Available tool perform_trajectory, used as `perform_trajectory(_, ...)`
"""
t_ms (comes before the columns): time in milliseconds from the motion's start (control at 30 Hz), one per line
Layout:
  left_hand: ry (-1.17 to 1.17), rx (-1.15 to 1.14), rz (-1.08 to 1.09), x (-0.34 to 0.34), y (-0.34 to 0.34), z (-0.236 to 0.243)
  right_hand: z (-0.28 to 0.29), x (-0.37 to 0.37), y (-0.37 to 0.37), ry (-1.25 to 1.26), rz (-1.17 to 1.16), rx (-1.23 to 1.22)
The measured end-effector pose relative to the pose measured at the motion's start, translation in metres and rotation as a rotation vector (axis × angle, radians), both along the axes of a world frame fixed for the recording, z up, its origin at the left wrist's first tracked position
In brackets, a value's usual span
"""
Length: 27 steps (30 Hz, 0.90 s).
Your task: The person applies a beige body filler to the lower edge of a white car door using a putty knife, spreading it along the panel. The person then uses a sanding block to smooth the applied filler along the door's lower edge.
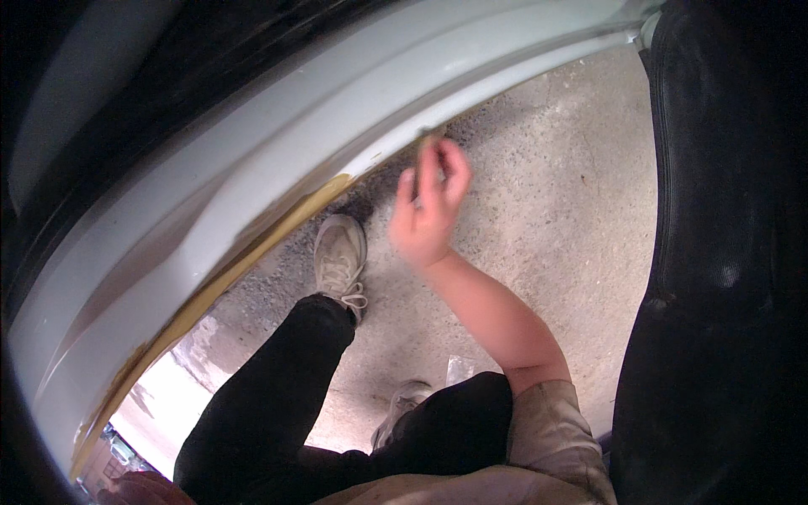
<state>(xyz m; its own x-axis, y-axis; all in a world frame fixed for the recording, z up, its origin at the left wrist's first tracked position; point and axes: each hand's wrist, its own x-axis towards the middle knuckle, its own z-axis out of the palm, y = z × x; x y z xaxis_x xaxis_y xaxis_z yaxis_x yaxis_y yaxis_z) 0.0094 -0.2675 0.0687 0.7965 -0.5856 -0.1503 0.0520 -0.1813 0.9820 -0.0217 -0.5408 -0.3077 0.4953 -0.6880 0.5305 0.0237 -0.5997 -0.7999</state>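
Observation:
My right hand (431, 206) reaches up to the lower edge of a white car body's sill (278, 151), blurred by motion. Its fingers are curled together at the tips, and a small dark, greenish-brown thing (427, 145) shows at them, too smeared to name. Along the sill's lower edge runs a yellowish-tan strip (244, 257), like filler or bare primer, which ends a little left of my fingers. My left hand cannot be made out. A dark reddish shape (145, 488) sits at the lower left rim, its kind unclear.
Rough grey concrete (555, 210) lies below the sill. One of my beige laced shoes (339, 257) stands close under the edge; the other (400, 412) is farther back, beside my bent knee. A large black seamed panel (715, 252) borders the right side.

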Motion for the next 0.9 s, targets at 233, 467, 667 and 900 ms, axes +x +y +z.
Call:
perform_trajectory(233, 0.011, 0.002, -0.041, -0.002, -0.007, 0.001, 0.004, -0.025, 0.049, 0.093, 0.332, -0.12)
perform_trajectory(467, 0.0, 0.015, -0.071, -0.002, 0.0, 0.008, 0.009, -0.045, -0.032, 0.064, 0.029, -0.191)
perform_trajectory(667, 0.012, 0.029, -0.068, -0.005, 0.002, 0.013, -0.003, -0.038, -0.068, 0.2, -0.068, -0.61)
perform_trajectory(900, 0.028, 0.004, -0.134, -0.006, -0.003, 0.012, -0.01, -0.04, -0.07, 0.216, 0.01, -0.585)
